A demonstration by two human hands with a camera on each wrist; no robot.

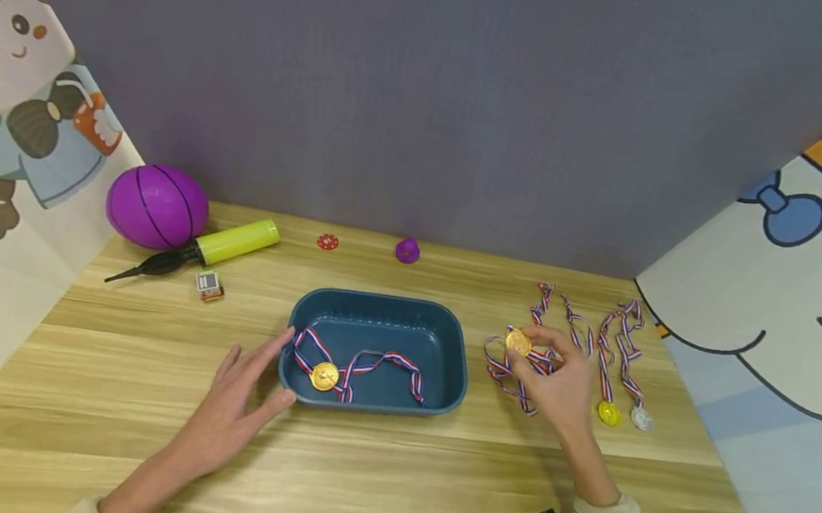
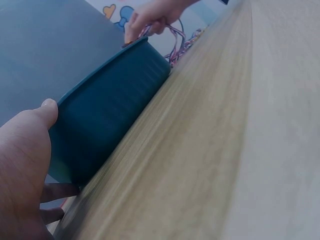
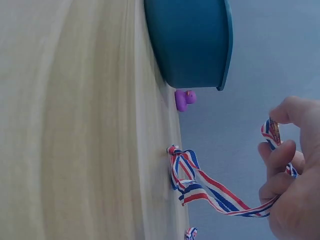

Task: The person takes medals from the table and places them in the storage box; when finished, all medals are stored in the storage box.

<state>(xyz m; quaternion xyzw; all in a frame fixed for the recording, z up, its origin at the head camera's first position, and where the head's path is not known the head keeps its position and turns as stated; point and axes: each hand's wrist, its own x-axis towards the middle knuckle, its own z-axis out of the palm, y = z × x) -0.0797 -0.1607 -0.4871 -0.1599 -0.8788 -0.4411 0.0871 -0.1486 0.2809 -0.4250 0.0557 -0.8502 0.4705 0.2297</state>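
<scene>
Pinching gold medal (image 1: 518,342): right hand (image 1: 556,380) | left hand (image 1: 233,405) flat, fingers straight, touching blue tray (image 1: 460,362) | two medals (image 1: 623,414) beside.

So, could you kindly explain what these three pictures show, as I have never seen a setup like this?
A person works with bare hands; one camera sits on the head, one on each wrist. In the head view, the left hand rests straight fingers against a blue tray holding one gold medal. The right hand pinches another gold medal by its striped ribbon. More medals, a purple ball, a pump and a small purple duck lie on the wooden table.
</scene>
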